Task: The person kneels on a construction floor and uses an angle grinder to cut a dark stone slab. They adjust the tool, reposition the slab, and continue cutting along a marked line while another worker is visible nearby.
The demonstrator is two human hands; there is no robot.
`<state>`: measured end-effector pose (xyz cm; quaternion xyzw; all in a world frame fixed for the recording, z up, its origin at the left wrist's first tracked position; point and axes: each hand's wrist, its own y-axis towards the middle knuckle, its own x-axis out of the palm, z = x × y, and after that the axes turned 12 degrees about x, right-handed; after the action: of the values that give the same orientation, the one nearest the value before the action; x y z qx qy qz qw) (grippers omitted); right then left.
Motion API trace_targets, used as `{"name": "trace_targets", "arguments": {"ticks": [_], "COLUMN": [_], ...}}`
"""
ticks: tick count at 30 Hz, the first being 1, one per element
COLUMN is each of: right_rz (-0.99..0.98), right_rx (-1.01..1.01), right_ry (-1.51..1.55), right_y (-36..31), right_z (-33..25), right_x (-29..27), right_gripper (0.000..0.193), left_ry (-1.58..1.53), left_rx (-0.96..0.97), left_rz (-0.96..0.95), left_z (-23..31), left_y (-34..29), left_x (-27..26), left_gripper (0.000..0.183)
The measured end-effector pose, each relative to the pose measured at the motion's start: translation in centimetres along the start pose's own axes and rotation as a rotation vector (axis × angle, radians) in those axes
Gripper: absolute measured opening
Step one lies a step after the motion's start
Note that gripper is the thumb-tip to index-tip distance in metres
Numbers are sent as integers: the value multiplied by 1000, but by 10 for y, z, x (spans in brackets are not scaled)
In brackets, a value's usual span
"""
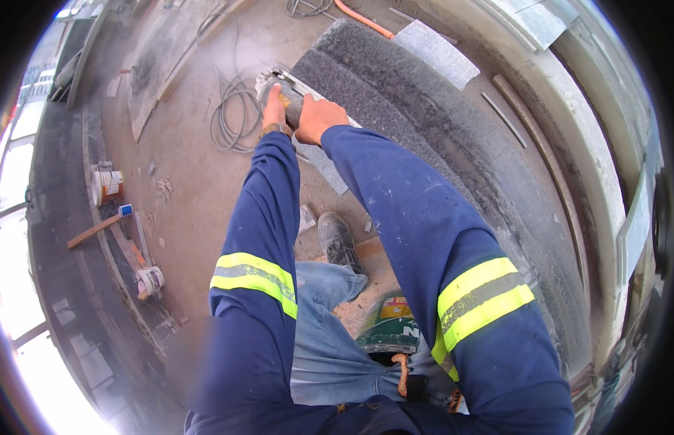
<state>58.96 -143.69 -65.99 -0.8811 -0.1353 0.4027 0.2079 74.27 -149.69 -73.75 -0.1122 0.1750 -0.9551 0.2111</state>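
Note:
Both my arms reach forward to a dusty power tool, an angle grinder by its shape, at the left edge of a dark grey stone slab. My left hand is wrapped round it near its dust-whitened head. Behind it, my right hand grips the body, close to the slab's edge. The disc is hard to make out; pale dust hangs around the head. A narrow light strip runs along the slab edge under the tool.
A coiled grey cable lies on the floor left of the tool. Further left are two white tubs and a wooden-handled tool with a blue end. A green bucket stands by my legs. A speckled stone offcut and orange hose lie beyond.

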Motion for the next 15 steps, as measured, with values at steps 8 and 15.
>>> {"name": "trace_targets", "arguments": {"ticks": [8,15], "right_rz": [-17,-13], "right_rx": [3,-1], "right_ry": [-13,-9], "right_y": [-8,-6], "right_z": [-1,0], "right_x": [-3,-2], "right_gripper": [60,59], "left_ry": [-27,-56], "left_rx": [-62,-26], "left_rz": [-51,-62], "left_z": [-10,-6], "left_y": [20,8], "left_x": [-16,-8], "left_gripper": [49,57]}}
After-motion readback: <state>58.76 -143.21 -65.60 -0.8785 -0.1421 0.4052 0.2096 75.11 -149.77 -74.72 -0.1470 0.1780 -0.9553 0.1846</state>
